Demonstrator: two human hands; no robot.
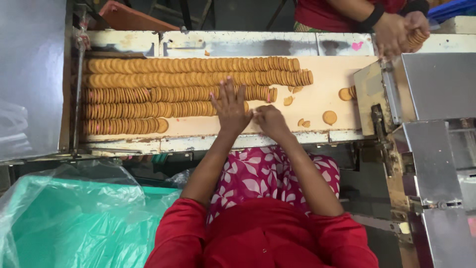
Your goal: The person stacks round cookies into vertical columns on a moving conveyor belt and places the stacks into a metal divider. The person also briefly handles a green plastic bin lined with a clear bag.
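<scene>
Here my left hand [230, 106] lies spread, fingers fanned wide, flat on the right-hand end of the lower biscuit rows [148, 109], pressing rather than gripping anything. My right hand [270, 120] is curled just beside it, knuckles up at the near edge of the pale conveyor belt [317, 94]; it looks pinched on a few biscuits at the row's end, though my own fingers hide what is under them, so I cannot say for sure.

The biscuits stand on edge in long lines across the belt, five rows deep on the left, with the two far rows reaching furthest right. Loose biscuits [329, 117] lie flat and scattered on the bare belt to the right, some of them broken.

To do this well, I judge that I should keep the left palm steady as a stop so the standing stack does not topple, and close the right hand against it evenly so a whole run lifts together. Squeezing too hard would snap the end pieces.

Across the belt, a co-worker's hands [399, 31] hold a short stack of biscuits above the steel chute [436, 84]. A green plastic bag [74, 223] sits at my left knee.
</scene>
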